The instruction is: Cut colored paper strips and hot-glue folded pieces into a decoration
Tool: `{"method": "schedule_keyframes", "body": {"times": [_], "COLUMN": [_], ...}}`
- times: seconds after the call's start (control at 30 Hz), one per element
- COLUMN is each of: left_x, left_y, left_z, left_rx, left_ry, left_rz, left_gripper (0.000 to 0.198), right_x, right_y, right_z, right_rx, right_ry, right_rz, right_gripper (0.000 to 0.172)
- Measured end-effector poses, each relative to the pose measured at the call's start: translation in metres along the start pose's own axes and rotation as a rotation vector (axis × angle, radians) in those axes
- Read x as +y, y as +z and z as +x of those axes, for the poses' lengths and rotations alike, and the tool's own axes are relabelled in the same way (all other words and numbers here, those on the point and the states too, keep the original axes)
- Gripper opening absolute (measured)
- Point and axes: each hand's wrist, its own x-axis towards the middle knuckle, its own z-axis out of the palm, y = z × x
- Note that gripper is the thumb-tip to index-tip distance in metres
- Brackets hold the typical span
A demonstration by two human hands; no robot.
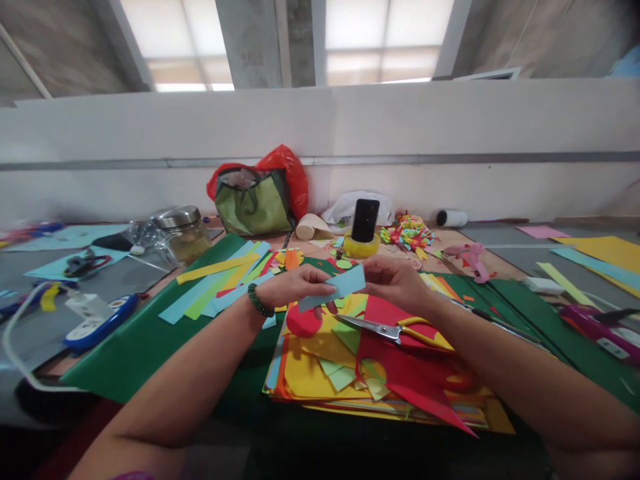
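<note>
A small light-blue paper strip (346,283) is held up over the work pile, folded or doubled at its left end. My left hand (300,287), with a green bead bracelet at the wrist, pinches its left part between thumb and fingers. At its right end my right hand (393,280) grips the edge with bent fingers. Below lie yellow-handled scissors (387,330), blades slightly apart, on red paper (415,373). Under them is a stack of coloured paper (310,363) with green and yellow scraps. A red paper circle (303,321) lies beneath my left hand.
Coloured paper strips (210,280) lie at left on green sheets. Behind stand a glass jar (183,237), a green bag (253,207) and a phone (365,220) on a yellow tape roll (361,247). A pink glue gun (473,260) and a blue power strip (103,323) flank the area.
</note>
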Motion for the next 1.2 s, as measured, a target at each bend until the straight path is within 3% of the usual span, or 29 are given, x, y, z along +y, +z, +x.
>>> {"method": "schedule_keyframes", "body": {"times": [0.13, 0.27, 0.3, 0.43, 0.47, 0.57, 0.7, 0.93, 1.2], "left_x": [-0.004, -0.005, -0.005, -0.005, -0.005, -0.005, -0.001, -0.001, -0.007], "left_y": [0.006, 0.008, 0.007, 0.005, 0.005, 0.003, 0.004, 0.018, 0.022], "left_z": [0.004, 0.006, 0.006, 0.004, 0.003, 0.002, 0.002, 0.007, 0.012], "left_rx": [-0.064, -0.042, -0.036, -0.103, -0.118, -0.101, -0.044, 0.22, 0.152], "left_ry": [-0.022, -0.032, -0.038, -0.074, -0.076, -0.054, 0.022, 0.18, 0.175], "left_rz": [-0.1, -0.207, -0.219, -0.194, -0.172, -0.101, -0.023, 0.381, 0.298], "left_gripper": [0.045, 0.042, 0.041, 0.042, 0.043, 0.043, 0.044, 0.036, 0.048], "right_x": [-0.002, -0.012, -0.013, -0.008, -0.007, -0.005, -0.006, -0.005, -0.003], "right_y": [-0.003, -0.008, -0.009, -0.013, -0.014, -0.015, -0.012, -0.007, -0.005], "right_z": [0.001, -0.002, -0.003, 0.0, 0.001, 0.003, 0.003, 0.003, 0.004], "right_rx": [0.026, -0.105, -0.116, -0.109, -0.107, -0.08, 0.061, 0.178, 0.261], "right_ry": [0.029, -0.001, -0.016, -0.095, -0.102, -0.068, 0.008, 0.082, 0.127], "right_rz": [0.048, -0.061, -0.109, -0.204, -0.202, -0.181, -0.093, -0.084, -0.037], "right_gripper": [0.029, 0.068, 0.067, 0.023, 0.02, 0.022, 0.029, 0.031, 0.035]}}
